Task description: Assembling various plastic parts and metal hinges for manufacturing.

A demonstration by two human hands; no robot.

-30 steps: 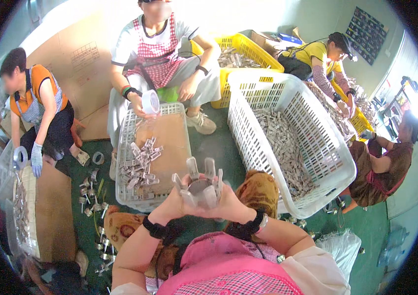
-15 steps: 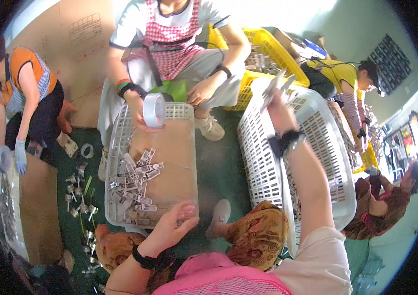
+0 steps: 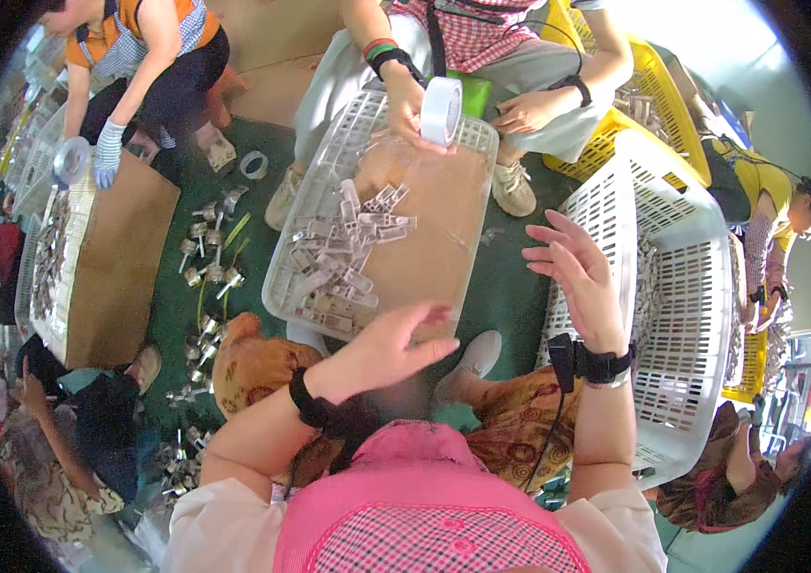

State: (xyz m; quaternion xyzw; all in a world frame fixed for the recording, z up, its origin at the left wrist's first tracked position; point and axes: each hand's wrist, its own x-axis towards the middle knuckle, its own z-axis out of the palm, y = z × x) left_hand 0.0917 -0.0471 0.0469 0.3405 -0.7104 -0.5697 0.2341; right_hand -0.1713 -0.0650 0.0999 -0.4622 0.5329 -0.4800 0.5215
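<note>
My left hand (image 3: 388, 351) hovers just past the near edge of a shallow white plastic crate (image 3: 276, 277), fingers stretched out and holding nothing. Spread and empty, my right hand (image 3: 579, 277) is raised between that crate and a deep white slotted basket (image 3: 677, 382). A heap of small silvery metal pieces (image 3: 348, 239), long and slotted like clips, lies on the cardboard (image 3: 439, 224) lining the crate. More metal pieces (image 3: 649, 272) fill the bottom of the basket. Across the crate, a co-worker's hand (image 3: 407, 107) holds a roll of clear tape (image 3: 441, 112) over its far end.
Loose metal fittings (image 3: 205, 239) and a tape roll (image 3: 253, 165) lie on the green floor at left. Beyond them a person in orange works at a cardboard box (image 3: 124, 267). Yellow baskets (image 3: 658, 81) stand at the far right, where another person bends over.
My right hand has come back left from over the deep basket, and the metal pieces it held are gone from it. My left hand stays near the crate's edge. The view has shifted.
</note>
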